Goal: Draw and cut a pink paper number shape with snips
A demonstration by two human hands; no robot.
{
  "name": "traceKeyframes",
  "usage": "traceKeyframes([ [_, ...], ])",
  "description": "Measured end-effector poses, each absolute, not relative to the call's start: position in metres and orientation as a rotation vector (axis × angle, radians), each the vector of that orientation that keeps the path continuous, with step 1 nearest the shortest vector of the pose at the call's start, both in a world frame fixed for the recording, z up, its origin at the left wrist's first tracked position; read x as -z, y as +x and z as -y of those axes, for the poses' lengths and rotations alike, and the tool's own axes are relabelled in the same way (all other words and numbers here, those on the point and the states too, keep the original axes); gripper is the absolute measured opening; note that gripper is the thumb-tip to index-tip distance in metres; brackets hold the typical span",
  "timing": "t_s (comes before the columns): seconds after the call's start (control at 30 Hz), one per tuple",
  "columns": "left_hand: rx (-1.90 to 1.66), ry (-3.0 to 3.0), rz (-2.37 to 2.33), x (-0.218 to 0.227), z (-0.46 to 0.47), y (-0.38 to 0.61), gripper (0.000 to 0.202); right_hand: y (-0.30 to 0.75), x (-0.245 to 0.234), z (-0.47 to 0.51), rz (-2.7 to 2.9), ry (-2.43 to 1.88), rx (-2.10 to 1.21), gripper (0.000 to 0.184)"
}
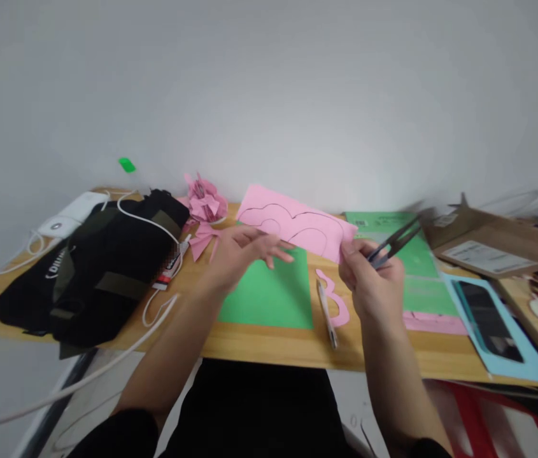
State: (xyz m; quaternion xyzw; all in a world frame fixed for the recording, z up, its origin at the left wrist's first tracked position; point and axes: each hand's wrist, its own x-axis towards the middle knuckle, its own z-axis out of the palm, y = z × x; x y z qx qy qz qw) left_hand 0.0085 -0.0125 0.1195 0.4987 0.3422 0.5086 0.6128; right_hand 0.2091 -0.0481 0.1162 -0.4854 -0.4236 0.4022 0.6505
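Wooden tabletop [269, 343] meets grey wall [269, 95] behind pink paper [309, 228].

The person wears black sleeves [128, 436] and black clothing [266, 410] over the lap; the left hand [237, 257] and right hand [376, 280] are bare.

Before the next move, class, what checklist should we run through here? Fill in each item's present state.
1. Pink paper held: ok; the right hand pinches one corner.
2. Left hand touching the paper: cannot tell; it looks open, contact unclear.
3. Scissors pointing away from the paper: ok; they sit in the right hand.
4. Scissors shut: cannot tell; blurred.
5. Drawn curves visible: ok; dark lines show.
6. Pen out of hand: ok; on the table.
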Motion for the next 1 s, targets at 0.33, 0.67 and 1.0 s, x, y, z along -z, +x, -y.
traceKeyframes([
  [0.33,-1.375,1.174,-0.848,-0.156,0.001,0.043,0.026,0.188,-0.164,0.006,1.097,-0.886,-0.926,0.041],
  [0.67,-1.682,0.883,-0.871,-0.161,0.000,0.056,0.016,0.174,-0.143,0.019,1.156,-0.859,-1.241,0.055],
  [1.0,-1.661,0.907,-0.786,-0.163,-0.002,0.052,0.019,0.167,-0.142,0.029,1.206,-0.811,-1.587,0.058],
])
